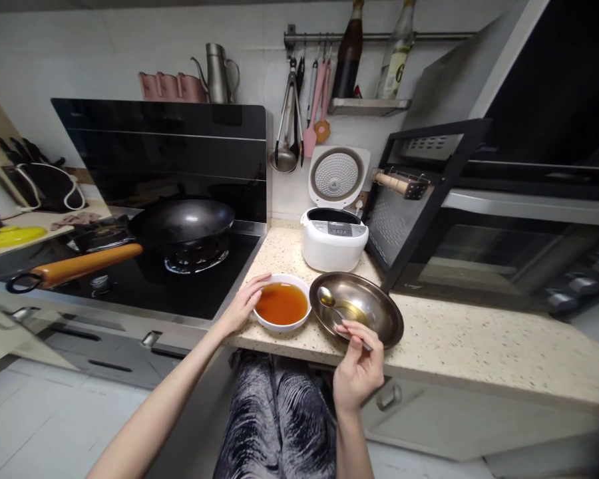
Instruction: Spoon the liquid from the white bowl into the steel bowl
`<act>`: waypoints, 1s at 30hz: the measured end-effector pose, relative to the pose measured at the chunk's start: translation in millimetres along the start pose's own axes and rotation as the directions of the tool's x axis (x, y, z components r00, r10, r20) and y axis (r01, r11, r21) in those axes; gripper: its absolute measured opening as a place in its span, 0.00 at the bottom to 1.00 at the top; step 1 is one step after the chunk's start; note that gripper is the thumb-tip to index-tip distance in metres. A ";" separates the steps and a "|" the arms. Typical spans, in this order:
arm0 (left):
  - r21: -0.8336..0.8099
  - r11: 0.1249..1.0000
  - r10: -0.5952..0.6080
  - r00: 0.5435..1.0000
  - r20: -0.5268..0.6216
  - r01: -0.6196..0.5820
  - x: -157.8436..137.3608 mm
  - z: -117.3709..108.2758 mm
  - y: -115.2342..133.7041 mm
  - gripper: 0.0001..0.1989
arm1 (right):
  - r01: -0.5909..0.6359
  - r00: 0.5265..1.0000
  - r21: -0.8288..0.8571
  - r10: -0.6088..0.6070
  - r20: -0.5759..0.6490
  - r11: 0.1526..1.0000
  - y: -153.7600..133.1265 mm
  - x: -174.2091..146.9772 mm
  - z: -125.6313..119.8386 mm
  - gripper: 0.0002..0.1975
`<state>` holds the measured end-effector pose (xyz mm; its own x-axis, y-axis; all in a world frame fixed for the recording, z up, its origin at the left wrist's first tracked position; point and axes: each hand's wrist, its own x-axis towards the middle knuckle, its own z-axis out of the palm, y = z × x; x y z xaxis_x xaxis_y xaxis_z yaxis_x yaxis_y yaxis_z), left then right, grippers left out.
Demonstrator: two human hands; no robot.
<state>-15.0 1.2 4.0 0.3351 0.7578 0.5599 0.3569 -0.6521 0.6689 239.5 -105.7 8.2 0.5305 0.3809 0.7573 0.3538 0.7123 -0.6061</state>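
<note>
A white bowl (307, 318) of clear reddish-brown liquid stands near the counter's front edge. My left hand (244, 303) holds it by its left side, fingers along the rim. Right beside it is a dark metal bowl (387, 309), wide and shallow, with a little yellowish liquid at the bottom. My right hand (360, 362) pinches the handle of a metal spoon (325, 297) at the near side of this metal bowl. The spoon's head is over the left part of the metal bowl; whether it touches the metal I cannot tell.
Behind the bowls, a white rice cooker (334, 246) has its lid raised. A black wok (184, 223) with a wooden handle (87, 265) sits on the stove to the left. An oven (504, 253) and a black rack (414, 219) border the right. Tongs (290, 100) hang above.
</note>
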 end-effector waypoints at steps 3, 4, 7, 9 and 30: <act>-0.003 1.000 0.005 1.000 -0.004 -0.005 0.3 -0.2 0.4 0.23 | -0.002 1.000 -0.019 0.001 -0.019 1.000 4.8 1.7 -2.5 0.05; -0.003 1.000 0.008 1.000 -0.005 -0.008 0.5 -0.3 0.6 0.23 | 0.003 1.000 -0.025 -0.004 -0.020 1.000 6.1 1.7 -3.0 0.05; -0.005 1.000 0.012 1.000 -0.005 -0.012 0.6 -0.7 0.9 0.23 | 0.017 1.000 -0.038 -0.017 -0.004 0.999 9.2 0.5 -4.2 0.05; -0.006 1.000 0.017 1.000 -0.006 -0.017 0.5 -0.9 0.7 0.23 | 0.028 1.000 -0.053 -0.028 0.012 0.998 10.2 -0.3 -5.2 0.04; 0.008 1.000 0.011 1.000 0.008 -0.011 -0.2 -1.7 -1.9 0.24 | 0.359 0.903 -0.162 -0.299 0.309 0.919 12.1 14.7 -18.0 0.17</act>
<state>-17.2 2.3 3.4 0.3463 0.7506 0.5628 0.3600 -0.6603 0.6591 265.5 -102.2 7.6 0.1356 0.3133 0.9399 0.6403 0.6962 -0.3245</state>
